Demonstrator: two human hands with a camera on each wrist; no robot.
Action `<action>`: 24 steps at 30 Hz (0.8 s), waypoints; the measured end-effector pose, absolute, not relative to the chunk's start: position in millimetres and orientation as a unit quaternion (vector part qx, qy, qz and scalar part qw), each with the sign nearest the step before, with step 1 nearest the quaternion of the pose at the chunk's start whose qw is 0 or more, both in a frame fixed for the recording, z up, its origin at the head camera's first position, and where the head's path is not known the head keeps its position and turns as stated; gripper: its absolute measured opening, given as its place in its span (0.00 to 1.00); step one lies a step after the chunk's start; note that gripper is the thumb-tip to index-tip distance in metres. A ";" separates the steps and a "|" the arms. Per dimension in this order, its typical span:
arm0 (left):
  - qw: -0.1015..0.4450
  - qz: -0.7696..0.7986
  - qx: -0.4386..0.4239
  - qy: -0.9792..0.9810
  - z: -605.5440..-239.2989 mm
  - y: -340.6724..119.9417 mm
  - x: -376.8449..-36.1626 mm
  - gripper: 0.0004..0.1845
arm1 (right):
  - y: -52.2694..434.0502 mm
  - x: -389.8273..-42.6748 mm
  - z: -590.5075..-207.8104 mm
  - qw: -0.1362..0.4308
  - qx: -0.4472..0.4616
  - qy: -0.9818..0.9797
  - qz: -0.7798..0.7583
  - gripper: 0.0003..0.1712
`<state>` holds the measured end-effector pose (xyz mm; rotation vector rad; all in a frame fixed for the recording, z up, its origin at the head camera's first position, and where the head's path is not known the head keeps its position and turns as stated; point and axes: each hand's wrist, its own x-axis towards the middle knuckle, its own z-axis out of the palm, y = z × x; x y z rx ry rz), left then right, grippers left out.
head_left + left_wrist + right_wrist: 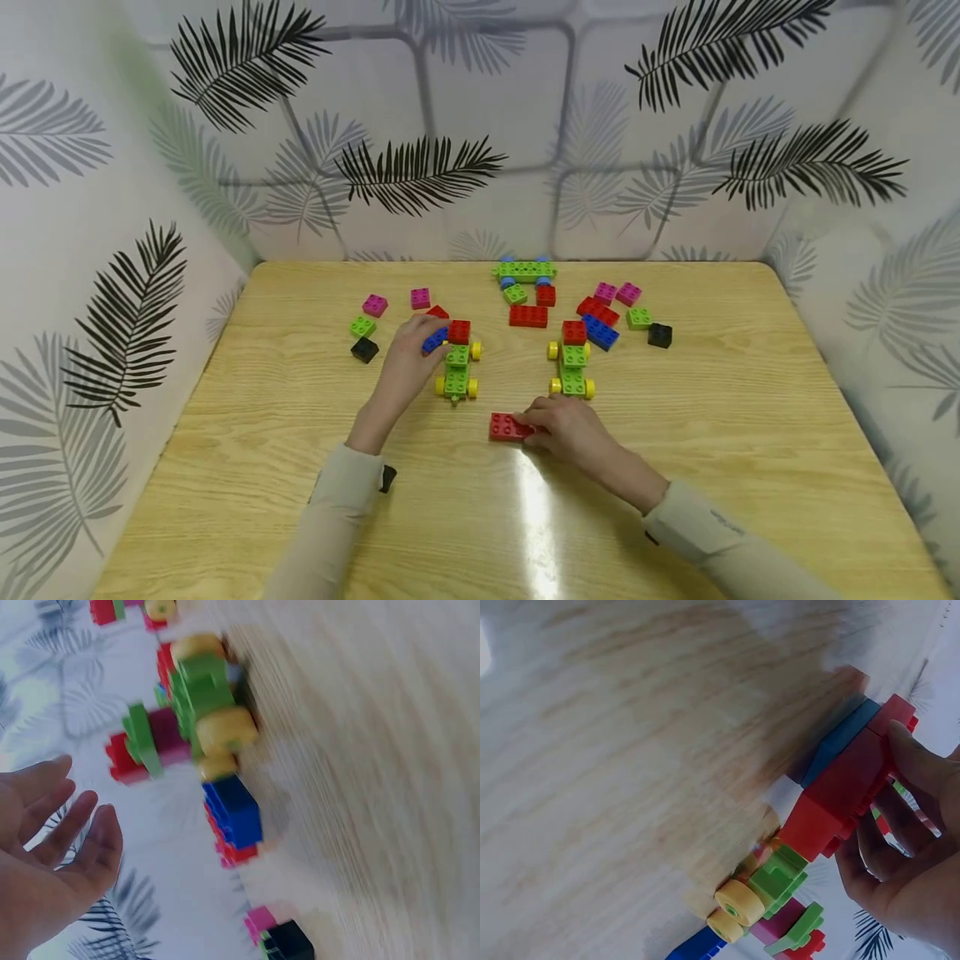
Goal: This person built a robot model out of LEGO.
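Note:
My right hand (pixel 570 429) pinches a red brick (pixel 504 426) near the middle front of the table. In the right wrist view a blue piece (pixel 841 741) shows against the underside of the red bricks. My left hand (pixel 408 354) hovers beside the left green car (pixel 457 382), which has yellow wheels. A stack topped by a red brick (pixel 459 331) stands on that car. In the left wrist view the left fingers (pixel 79 825) are loosely spread, apart from the stack, holding nothing. A matching right green car (pixel 573 382) also carries a red-topped stack.
Behind stands a green base with blue wheels (pixel 525 271), near a red brick (pixel 528 316). Pink, green and black bricks lie to both sides, including a black brick (pixel 365 349) at left and another black brick (pixel 660 335) at right. A blue brick (pixel 600 331) lies beside the right car.

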<state>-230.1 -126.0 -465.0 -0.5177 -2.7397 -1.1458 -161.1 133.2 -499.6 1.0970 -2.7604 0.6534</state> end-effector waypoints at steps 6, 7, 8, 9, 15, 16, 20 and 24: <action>-0.008 -0.374 -0.140 -0.917 -476.0 -130.0 -250.5 0.28 | 130.9 -159.0 -502.8 0.049 0.349 -0.911 0.216 0.18; -0.019 -0.374 -0.144 -0.916 -478.3 -127.8 -252.9 0.28 | 131.9 -157.9 -503.1 0.053 0.346 -0.913 0.211 0.18; -0.029 -0.375 -0.150 -0.914 -480.3 -125.1 -254.9 0.28 | 133.2 -156.6 -503.2 0.056 0.341 -0.916 0.206 0.19; -0.036 -0.376 -0.157 -0.913 -482.3 -122.6 -256.8 0.27 | 134.4 -155.2 -503.4 0.059 0.336 -0.918 0.202 0.19; -0.040 -0.384 -0.158 -0.909 -485.8 -117.3 -259.3 0.23 | 135.2 -153.1 -506.7 0.076 0.342 -0.919 0.183 0.20; -0.039 -0.386 -0.156 -0.908 -485.1 -118.5 -258.6 0.23 | 134.0 -153.8 -507.6 0.077 0.346 -0.917 0.183 0.20; -0.051 -0.399 -0.158 -0.902 -482.2 -124.6 -254.4 0.22 | 129.7 -155.5 -510.6 0.078 0.350 -0.916 0.181 0.21; -0.073 -0.420 -0.159 -0.891 -482.0 -128.6 -249.1 0.22 | 127.2 -155.8 -512.3 0.080 0.349 -0.917 0.176 0.22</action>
